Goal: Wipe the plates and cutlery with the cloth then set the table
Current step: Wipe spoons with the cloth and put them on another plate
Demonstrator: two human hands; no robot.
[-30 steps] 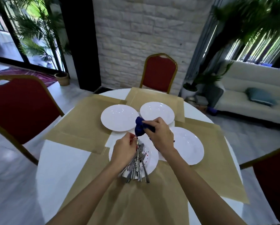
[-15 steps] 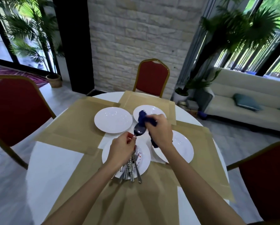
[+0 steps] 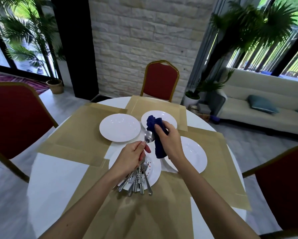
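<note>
While the left hand pinches a spoon by its thin neck, the right hand is closed around a dark blue cloth. So both grips are clenched: one on the spoon, one on the cloth. The spoon's bowl sticks up just past the left grip and touches the cloth. The cloth is bunched above the right grip, and a long tail of it hangs down below.

Right under the left grip sits a white plate with a pile of cutlery on it. The handles poke out over the plate's near rim. Small red marks show on this plate, so it looks like it needs a wipe too.

What could go wrong? The left grip is only a pinch on a thin, smooth bit of metal. If the right hand rubs hard, the spoon could twist or slip out. It would drop straight onto the pile below and could knock pieces off onto the worktop or chip the plate.

The hanging tail of cloth is another worry. It swings near the plate on the right, just below the right grip, and could brush the pile or drag across a plate.

Two more plates, the far left plate and the far plate, lie beyond both grips. Most of the job looks like it is left to do, since the pile is big and no place looks set.
</note>
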